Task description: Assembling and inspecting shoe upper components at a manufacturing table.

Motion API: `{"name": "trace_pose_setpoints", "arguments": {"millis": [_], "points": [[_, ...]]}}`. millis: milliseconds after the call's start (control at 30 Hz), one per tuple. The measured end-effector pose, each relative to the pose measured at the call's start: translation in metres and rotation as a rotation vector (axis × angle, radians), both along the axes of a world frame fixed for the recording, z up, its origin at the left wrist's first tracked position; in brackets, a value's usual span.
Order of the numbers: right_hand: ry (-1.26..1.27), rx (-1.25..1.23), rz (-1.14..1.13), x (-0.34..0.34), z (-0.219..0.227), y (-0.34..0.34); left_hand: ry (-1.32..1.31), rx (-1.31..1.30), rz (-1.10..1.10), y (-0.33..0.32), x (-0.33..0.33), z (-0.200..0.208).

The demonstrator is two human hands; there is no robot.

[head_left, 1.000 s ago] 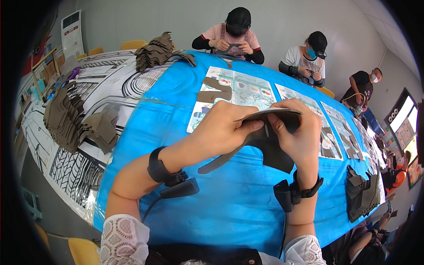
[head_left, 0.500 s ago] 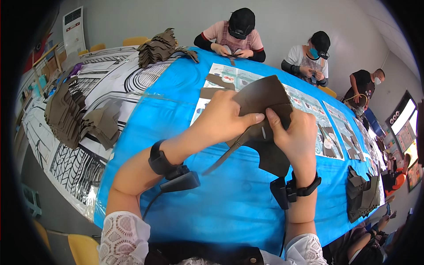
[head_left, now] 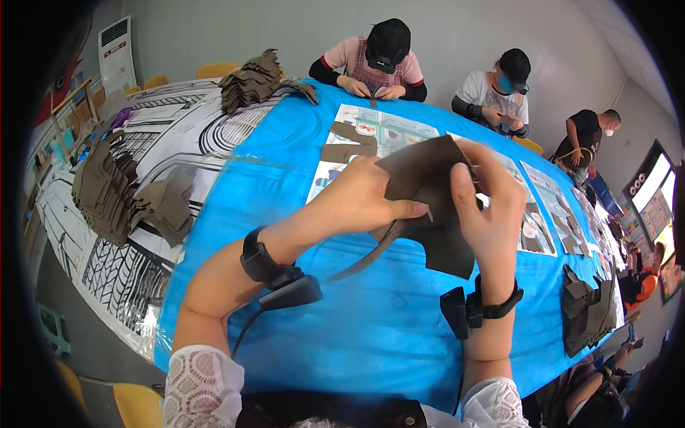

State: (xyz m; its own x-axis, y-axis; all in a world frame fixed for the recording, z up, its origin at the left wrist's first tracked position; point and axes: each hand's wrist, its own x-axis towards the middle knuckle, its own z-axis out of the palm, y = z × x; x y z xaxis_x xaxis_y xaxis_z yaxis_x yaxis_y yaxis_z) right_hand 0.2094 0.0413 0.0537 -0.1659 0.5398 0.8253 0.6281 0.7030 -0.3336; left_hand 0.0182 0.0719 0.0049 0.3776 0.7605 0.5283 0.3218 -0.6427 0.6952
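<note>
Blue-covered tabletop (head_left: 349, 342) beneath. Dark brown sheet piece (head_left: 421, 167) raised above it, between hands: flat, matte, irregular outline. Long axis steep in view, top corner pointing away from person, broad lower end toward person. Left hand (head_left: 357, 192) pinching left edge, thumb on near face. Right hand (head_left: 496, 207) at right edge, fingers curled; cannot tell whether gripping. Narrow strip (head_left: 371, 255) curving lower left. Small pale slot (head_left: 429, 213) beside left thumb.

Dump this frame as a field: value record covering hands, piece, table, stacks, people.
left: left hand pinching brown piece, thumb in front
right: right hand at its right edge, grip unclear
piece: raised above blue table cover
sheets: printed sheets beyond hands
stacks: left brown stacks; right brown stack
people: capped co-workers across table
</note>
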Motion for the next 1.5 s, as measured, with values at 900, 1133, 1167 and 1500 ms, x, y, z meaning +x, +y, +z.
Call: {"name": "trace_pose_setpoints", "arguments": {"millis": [900, 1133, 1167, 1500], "points": [[0.774, 0.496, 0.915, -0.023, -0.011, -0.075, -0.216, -0.691, -0.369, 0.019, 0.033, -0.102], [0.842, 0.534, 1.087, -0.034, -0.005, -0.079, -0.201, -0.610, -0.348, 0.021, 0.033, -0.109], [0.852, 0.538, 1.113, -0.017, 0.006, -0.059, -0.199, -0.599, -0.344, 0.020, 0.032, -0.110], [0.885, 0.657, 1.286, -0.040, -0.005, -0.076, -0.146, -0.640, -0.393, 0.021, 0.035, -0.116]]}}
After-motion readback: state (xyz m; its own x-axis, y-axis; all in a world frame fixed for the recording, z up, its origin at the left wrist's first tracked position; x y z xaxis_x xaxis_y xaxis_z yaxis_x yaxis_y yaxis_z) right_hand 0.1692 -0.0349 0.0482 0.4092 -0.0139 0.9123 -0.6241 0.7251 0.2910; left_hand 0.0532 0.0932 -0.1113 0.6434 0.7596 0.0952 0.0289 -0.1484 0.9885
